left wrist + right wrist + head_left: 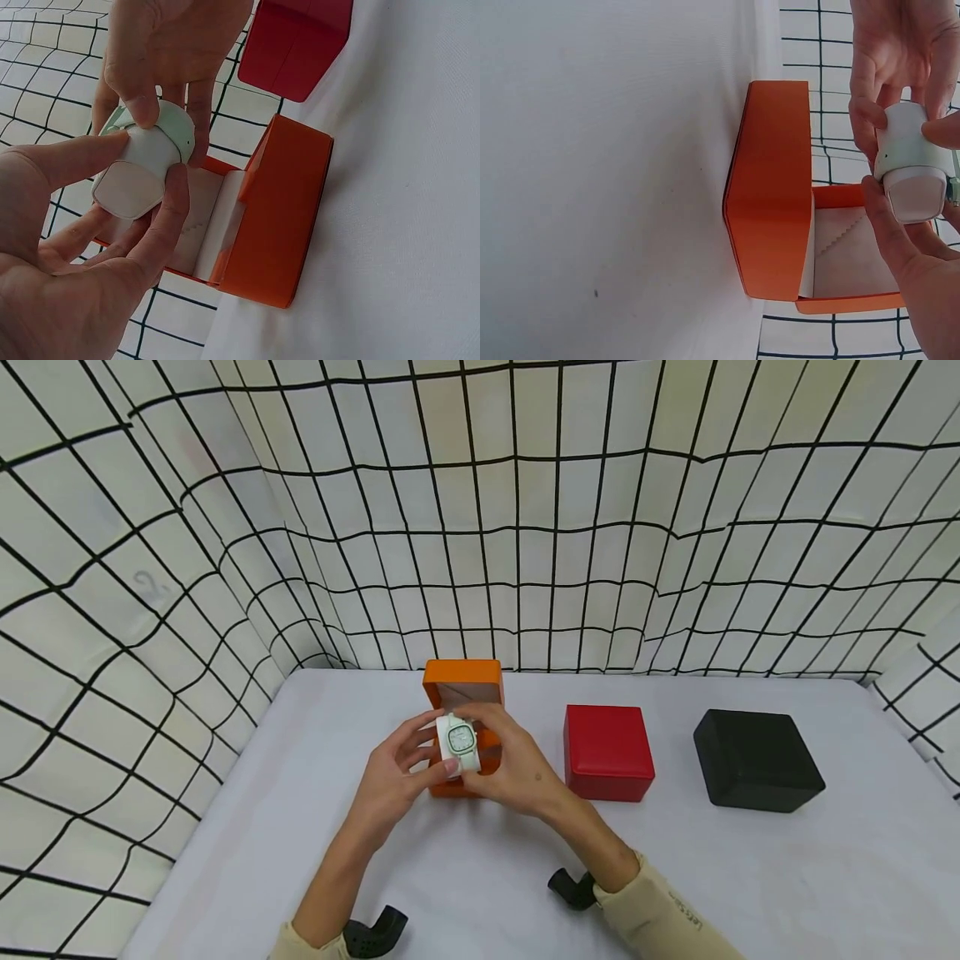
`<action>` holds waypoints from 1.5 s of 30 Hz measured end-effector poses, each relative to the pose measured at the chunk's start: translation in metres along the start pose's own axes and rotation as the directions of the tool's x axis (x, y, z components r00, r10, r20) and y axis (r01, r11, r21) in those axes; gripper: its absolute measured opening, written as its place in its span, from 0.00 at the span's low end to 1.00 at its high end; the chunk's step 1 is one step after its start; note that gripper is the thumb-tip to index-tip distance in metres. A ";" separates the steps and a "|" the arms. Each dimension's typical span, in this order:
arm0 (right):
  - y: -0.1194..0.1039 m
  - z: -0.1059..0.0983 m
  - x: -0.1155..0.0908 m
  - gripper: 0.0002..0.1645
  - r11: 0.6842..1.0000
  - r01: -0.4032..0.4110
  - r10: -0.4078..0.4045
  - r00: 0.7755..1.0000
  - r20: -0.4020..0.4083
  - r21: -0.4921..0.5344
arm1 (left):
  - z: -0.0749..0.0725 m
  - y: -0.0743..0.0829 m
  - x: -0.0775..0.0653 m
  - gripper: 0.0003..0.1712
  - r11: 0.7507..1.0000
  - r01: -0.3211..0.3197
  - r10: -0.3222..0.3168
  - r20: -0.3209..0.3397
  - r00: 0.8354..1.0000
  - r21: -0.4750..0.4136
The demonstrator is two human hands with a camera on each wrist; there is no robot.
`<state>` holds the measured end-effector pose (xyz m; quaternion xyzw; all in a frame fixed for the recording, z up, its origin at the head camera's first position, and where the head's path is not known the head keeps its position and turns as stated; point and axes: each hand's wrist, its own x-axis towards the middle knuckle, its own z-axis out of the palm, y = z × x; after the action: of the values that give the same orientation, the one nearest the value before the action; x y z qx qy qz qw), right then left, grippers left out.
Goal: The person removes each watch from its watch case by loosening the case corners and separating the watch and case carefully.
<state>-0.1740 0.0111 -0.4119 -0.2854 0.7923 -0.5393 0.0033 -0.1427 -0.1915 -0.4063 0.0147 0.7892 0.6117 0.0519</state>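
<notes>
Head view: left hand point(388, 777) and right hand point(516, 768) grip one pale green watch point(461, 740) on white cushion point(129, 189), above open orange box point(462, 671); red box point(609, 752) and black box point(757, 760) stand rightward on worktop point(480, 877).

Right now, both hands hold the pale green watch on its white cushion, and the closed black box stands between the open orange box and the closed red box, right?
No, the head view shows the closed red box between the open orange box and the closed black box. The left hand and right hand do hold the pale green watch on its white cushion.
</notes>
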 end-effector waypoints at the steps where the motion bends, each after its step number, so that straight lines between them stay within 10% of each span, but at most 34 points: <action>1: -0.001 0.000 0.000 0.42 1.000 -0.004 0.004 1.000 0.000 0.001 | 0.000 0.000 0.000 0.38 1.000 0.002 -0.002 -0.002 1.000 0.007; 45: -0.002 -0.001 -0.005 0.47 1.000 0.005 -0.006 1.000 0.027 0.016 | -0.002 0.004 -0.001 0.41 1.000 -0.008 0.008 -0.002 1.000 0.003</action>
<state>-0.1689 0.0135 -0.4116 -0.2948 0.7870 -0.5417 0.0147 -0.1423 -0.1929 -0.4015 0.0173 0.7900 0.6109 0.0485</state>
